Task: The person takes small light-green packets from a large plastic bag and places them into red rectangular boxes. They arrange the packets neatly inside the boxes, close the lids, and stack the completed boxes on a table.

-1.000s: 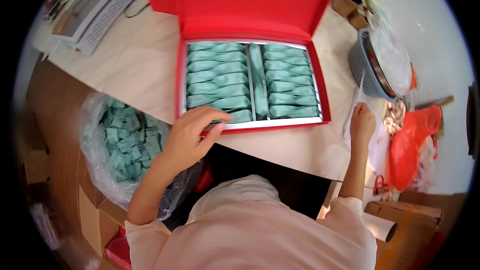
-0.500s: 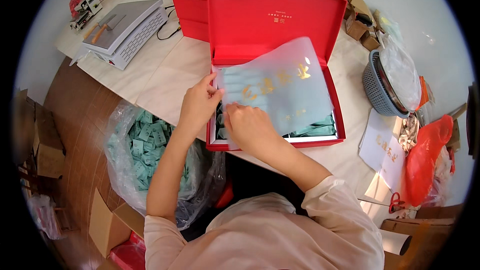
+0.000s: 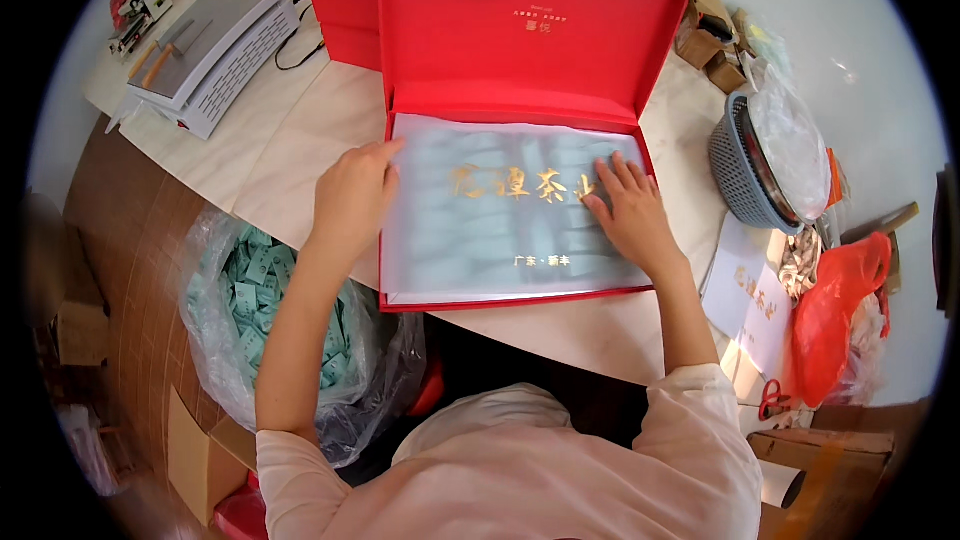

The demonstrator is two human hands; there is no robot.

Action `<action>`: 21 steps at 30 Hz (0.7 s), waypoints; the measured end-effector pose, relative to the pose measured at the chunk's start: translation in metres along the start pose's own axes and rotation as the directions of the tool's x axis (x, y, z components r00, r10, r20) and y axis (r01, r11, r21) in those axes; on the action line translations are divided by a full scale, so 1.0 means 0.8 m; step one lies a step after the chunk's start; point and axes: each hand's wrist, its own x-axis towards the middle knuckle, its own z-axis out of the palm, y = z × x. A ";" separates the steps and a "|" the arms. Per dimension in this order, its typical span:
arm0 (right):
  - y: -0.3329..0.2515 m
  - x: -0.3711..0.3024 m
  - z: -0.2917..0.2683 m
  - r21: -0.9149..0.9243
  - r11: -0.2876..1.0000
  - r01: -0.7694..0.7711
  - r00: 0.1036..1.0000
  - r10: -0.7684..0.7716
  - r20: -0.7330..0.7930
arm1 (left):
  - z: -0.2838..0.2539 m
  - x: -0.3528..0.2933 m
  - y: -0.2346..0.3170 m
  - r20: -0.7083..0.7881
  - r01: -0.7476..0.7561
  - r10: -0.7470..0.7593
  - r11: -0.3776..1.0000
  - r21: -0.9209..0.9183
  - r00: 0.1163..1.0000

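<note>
A red gift box [image 3: 516, 302] lies on the table with its lid [image 3: 530, 50] raised at the back. Over its contents a frosted translucent sheet [image 3: 470, 240] with gold lettering lies nearly flat, and rows of pale green packets show dimly through it. My left hand [image 3: 350, 198] is at the left rim, fingers curled and closed on the sheet's upper left edge; part of the fingers is hidden. My right hand [image 3: 637, 218] rests open on the right part of the sheet, fingers spread and palm down.
A clear bag of green packets [image 3: 255, 290] stands below the table's left side. A grey flat-topped machine [image 3: 205, 50] is at the far left. To the right are a grey basket [image 3: 745, 165], more printed sheets [image 3: 740, 280], a red plastic bag [image 3: 840, 315] and red scissors [image 3: 773, 400].
The sheet, lifted and slanted before, now lies flat over the box's contents. My right hand has moved from the left edge to the right side and opened. The view has shifted slightly.
</note>
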 end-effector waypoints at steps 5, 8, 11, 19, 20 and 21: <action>0.029 0.024 -0.028 0.328 0.937 -0.119 0.987 0.147 -0.062 | 0.011 -0.012 0.007 -0.084 0.035 -0.024 0.990 0.137 0.996; 0.079 0.071 -0.014 0.480 0.871 -0.109 0.932 0.257 -0.255 | 0.009 -0.026 0.005 -0.137 0.039 -0.022 0.992 0.119 0.990; 0.146 0.132 0.006 0.805 0.573 -0.155 0.862 0.477 -0.173 | 0.012 -0.036 0.003 -0.149 0.020 -0.026 0.999 -0.044 0.989; 0.148 0.153 -0.006 0.888 -0.408 0.213 0.937 0.342 -0.068 | -0.014 -0.057 -0.011 -0.139 0.103 -0.193 0.867 -0.487 0.971; 0.127 0.136 -0.016 0.878 -0.408 0.250 0.933 0.343 -0.106 | -0.016 -0.058 -0.022 -0.140 0.128 -0.252 0.808 -0.575 0.958; 0.140 0.115 -0.018 0.923 -0.331 0.196 0.936 0.345 -0.075 | -0.013 -0.055 -0.028 -0.128 0.133 -0.291 0.727 -0.674 0.948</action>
